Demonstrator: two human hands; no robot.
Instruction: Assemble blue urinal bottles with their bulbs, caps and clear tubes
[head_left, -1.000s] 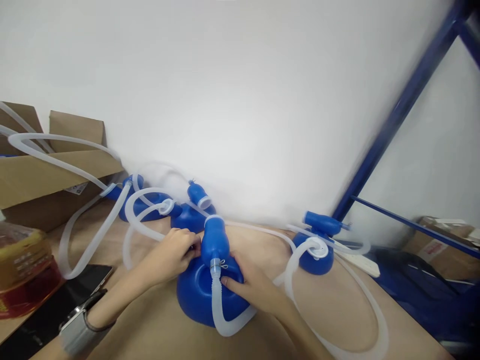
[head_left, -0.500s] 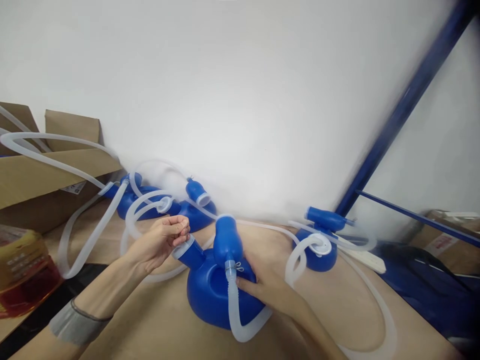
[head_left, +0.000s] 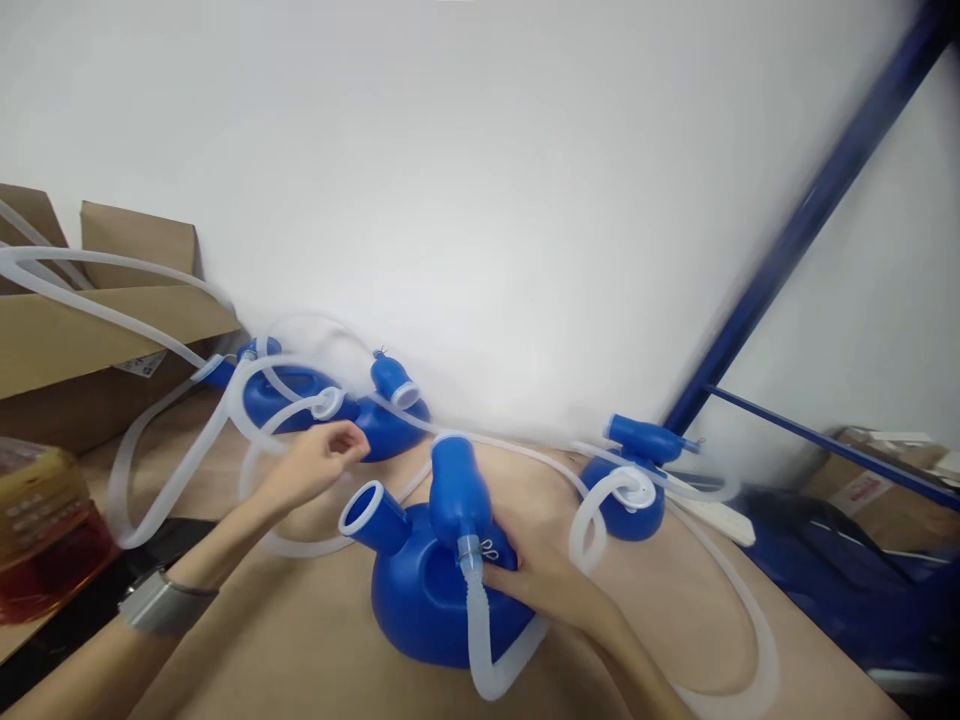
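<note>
A blue plastic urinal bottle (head_left: 405,610) sits in front of me, its wide neck (head_left: 361,515) with a pale rim uncapped and tilted up to the left. Against its upper side stands a blue cup-shaped urinal head (head_left: 456,490), joined by a metal clip (head_left: 487,550) to a translucent hose (head_left: 480,630). My right hand (head_left: 544,570) grips the bottle's right side, thumb near the clip. Above and left of the neck, apart from it, my left hand (head_left: 326,460) is loosely curled; anything inside its fingers is hidden.
More blue bottles (head_left: 390,430) with coiled hoses lie along the wall, another bottle (head_left: 626,500) at the right. An open cardboard box (head_left: 112,320) and a jug of red liquid (head_left: 49,530) are at the left. A blue metal frame (head_left: 795,230) slants at the right.
My left hand has drawn off the bottle's neck, up and to the left, and the open mouth now shows. My right hand keeps its hold; the bottle has turned slightly.
</note>
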